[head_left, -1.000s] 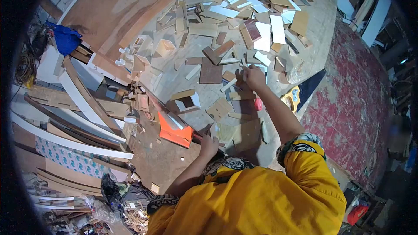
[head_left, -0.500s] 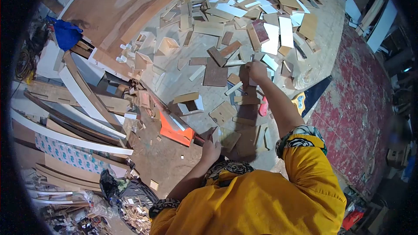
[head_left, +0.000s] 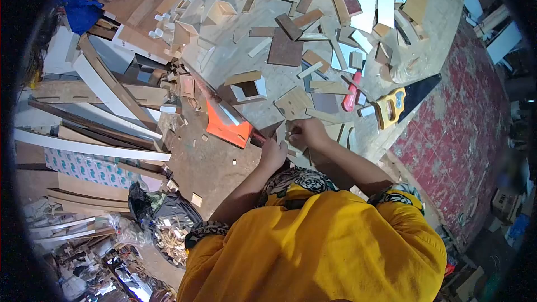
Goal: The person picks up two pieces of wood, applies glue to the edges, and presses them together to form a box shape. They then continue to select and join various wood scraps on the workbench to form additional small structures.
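Near the table's front edge, my left hand (head_left: pixel 273 154) is closed on a small wooden piece (head_left: pixel 281 132) that stands up from its fingers. My right hand (head_left: pixel 307 133) is beside it, fingers pinched close to the same piece; what they hold, if anything, is too small to make out. Beyond the hands lie a flat wooden block (head_left: pixel 294 102) and an open box-shaped piece (head_left: pixel 246 86). A red-handled tool (head_left: pixel 351 93) rests to the right of these, and farther right is a saw with a yellow handle (head_left: pixel 391 107).
Many wood and white offcuts (head_left: pixel 347 3) cover the far part of the table (head_left: pixel 235 56). An orange saw-like object (head_left: pixel 228 126) is at the left front edge. Long curved strips (head_left: pixel 95 154) lie at the left, near a black bag (head_left: pixel 168 212).
My right hand has come back from the scattered pieces to beside my left hand. The view has shifted, so the table's items sit higher in the frame.
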The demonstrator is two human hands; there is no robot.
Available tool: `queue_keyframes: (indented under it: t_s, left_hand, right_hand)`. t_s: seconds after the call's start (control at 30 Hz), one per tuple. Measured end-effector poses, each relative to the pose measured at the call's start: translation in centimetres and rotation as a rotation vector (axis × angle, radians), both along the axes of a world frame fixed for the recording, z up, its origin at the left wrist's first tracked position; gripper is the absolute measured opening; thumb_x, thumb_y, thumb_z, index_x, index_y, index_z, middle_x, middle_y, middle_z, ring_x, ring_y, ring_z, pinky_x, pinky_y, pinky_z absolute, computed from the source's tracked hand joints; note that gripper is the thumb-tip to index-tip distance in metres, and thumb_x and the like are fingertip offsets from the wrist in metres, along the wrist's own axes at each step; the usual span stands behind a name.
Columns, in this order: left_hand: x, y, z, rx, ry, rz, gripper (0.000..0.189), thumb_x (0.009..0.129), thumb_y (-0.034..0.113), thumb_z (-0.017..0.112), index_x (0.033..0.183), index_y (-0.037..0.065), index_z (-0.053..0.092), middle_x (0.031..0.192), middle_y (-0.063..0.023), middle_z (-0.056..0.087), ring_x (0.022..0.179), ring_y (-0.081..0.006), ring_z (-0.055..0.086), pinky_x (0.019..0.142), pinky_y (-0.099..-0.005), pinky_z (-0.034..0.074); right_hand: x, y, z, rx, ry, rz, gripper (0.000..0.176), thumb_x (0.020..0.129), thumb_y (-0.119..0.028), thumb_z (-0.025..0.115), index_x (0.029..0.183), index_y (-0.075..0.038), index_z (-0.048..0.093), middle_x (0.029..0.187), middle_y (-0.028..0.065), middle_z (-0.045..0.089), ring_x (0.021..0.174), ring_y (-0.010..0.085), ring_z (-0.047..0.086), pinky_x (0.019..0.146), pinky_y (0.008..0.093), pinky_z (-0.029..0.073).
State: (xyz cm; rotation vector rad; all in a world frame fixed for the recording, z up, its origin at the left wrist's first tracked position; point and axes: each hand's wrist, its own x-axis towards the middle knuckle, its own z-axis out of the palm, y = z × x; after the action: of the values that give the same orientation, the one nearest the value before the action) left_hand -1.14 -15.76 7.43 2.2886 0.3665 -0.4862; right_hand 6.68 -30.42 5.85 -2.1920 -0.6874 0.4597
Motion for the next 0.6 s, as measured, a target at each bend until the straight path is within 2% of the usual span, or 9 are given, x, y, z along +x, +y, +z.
queue_keyframes:
  t_s: [0.07,0.23,0.3,0.37,0.53,0.6]
  left_hand:
    - [-0.2,0.4,-1.5,-0.018,-0.031,-0.009,0.042,0.075,0.012,0.045,0.115,-0.003,0.045,0.097,-0.0302,0.053,0.092,-0.0443,0.05,0.081,-0.0473,0.041]
    - [0.1,-0.4,0.8,-0.046,-0.062,0.068,0.04,0.076,0.015,0.044,0.111,-0.004,0.048,0.093,-0.031,0.053,0.089,-0.0443,0.051,0.079,-0.048,0.042]
    - [0.3,-0.4,1.1,-0.046,0.052,0.075,0.04,0.076,0.015,0.044,0.111,-0.004,0.048,0.095,-0.0308,0.053,0.089,-0.0444,0.051,0.079,-0.0474,0.042]
    - [0.3,-0.6,1.6,-0.006,0.018,0.047,0.04,0.076,0.014,0.044,0.111,-0.004,0.048,0.095,-0.0309,0.053,0.089,-0.0444,0.051,0.079,-0.0474,0.042]
    - [0.2,-0.4,0.7,0.052,-0.011,0.012,0.04,0.076,0.014,0.044,0.112,-0.004,0.048,0.095,-0.0313,0.053,0.089,-0.0442,0.051,0.08,-0.0472,0.042]
    - [0.2,-0.6,1.0,0.023,-0.052,0.027,0.04,0.076,0.013,0.045,0.111,-0.005,0.048,0.095,-0.0315,0.053,0.089,-0.0439,0.051,0.079,-0.0471,0.042]
  right_hand:
    - [-0.9,1.0,-0.3,-0.04,-0.026,-0.039,0.018,0.061,-0.02,0.066,0.074,-0.009,0.06,0.068,0.0114,0.06,0.063,0.0282,0.059,0.056,0.0363,0.046]
    - [-1.5,1.7,-1.1,-0.075,-0.136,-0.076,0.016,0.061,-0.02,0.063,0.072,-0.009,0.059,0.065,0.0127,0.058,0.062,0.0316,0.057,0.055,0.0398,0.045]
    - [-1.6,1.5,-0.9,-0.082,-0.095,-0.072,0.016,0.061,-0.02,0.062,0.073,-0.01,0.06,0.066,0.013,0.058,0.063,0.032,0.057,0.056,0.04,0.045]
    - [-1.7,1.5,-0.6,-0.091,-0.052,-0.066,0.016,0.061,-0.02,0.061,0.074,-0.01,0.06,0.067,0.0133,0.058,0.063,0.0323,0.057,0.056,0.0402,0.045]
    - [-1.9,1.4,0.3,0.003,-0.16,-0.16,0.018,0.062,-0.018,0.061,0.079,-0.01,0.062,0.078,0.0127,0.058,0.072,0.0318,0.057,0.061,0.0403,0.046]
    - [-1.9,1.5,0.8,-0.006,-0.121,-0.189,0.018,0.062,-0.018,0.061,0.079,-0.011,0.062,0.08,0.0124,0.057,0.073,0.0317,0.057,0.061,0.0402,0.046]
